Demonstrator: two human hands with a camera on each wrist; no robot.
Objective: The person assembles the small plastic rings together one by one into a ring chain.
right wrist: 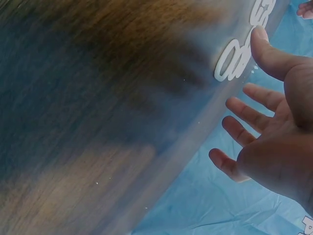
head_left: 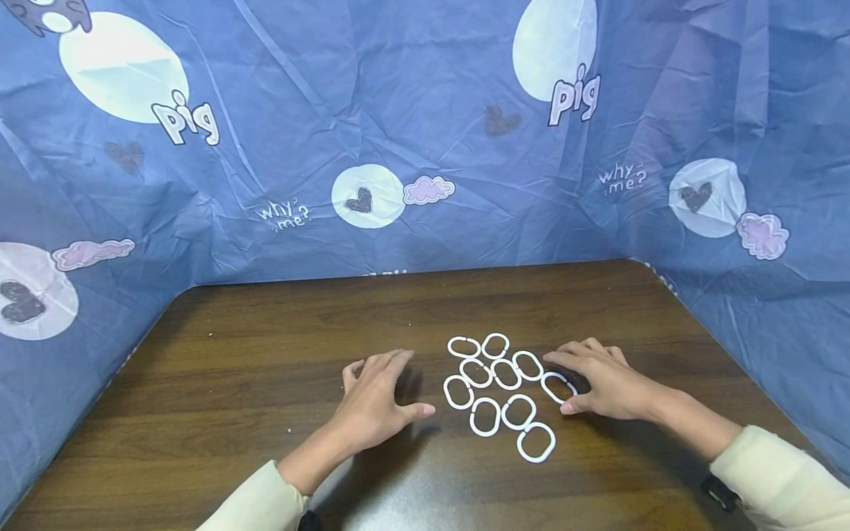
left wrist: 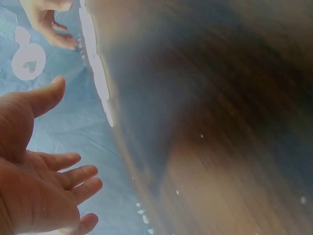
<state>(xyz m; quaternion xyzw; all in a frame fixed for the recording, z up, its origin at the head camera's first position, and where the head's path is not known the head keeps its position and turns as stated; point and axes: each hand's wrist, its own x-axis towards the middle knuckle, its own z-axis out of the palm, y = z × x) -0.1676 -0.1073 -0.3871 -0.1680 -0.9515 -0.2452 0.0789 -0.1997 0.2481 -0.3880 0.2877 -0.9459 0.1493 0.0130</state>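
Note:
Several white oval rings, each with a small gap in its loop, lie flat in a loose cluster on the wooden table, right of the middle. The nearest one to me is a ring (head_left: pixel 520 450) at the cluster's front. To the left of the cluster my left hand (head_left: pixel 372 402) hovers, thumb spread from the fingers, holding nothing. On the other side my right hand (head_left: pixel 607 380) is held with fingers apart beside the rightmost ring (head_left: pixel 546 382), which it partly covers in the head view. In the right wrist view its palm (right wrist: pixel 283 122) holds nothing; white rings (right wrist: pixel 226 61) show beyond the thumb.
The dark wooden table (head_left: pixel 265 354) has rounded far corners. Blue printed sheeting (head_left: pixel 432 110) stands along its back and both sides. Tiny white specks dot the table's left part. Pale sleeves (head_left: pixel 783 472) cover both forearms.

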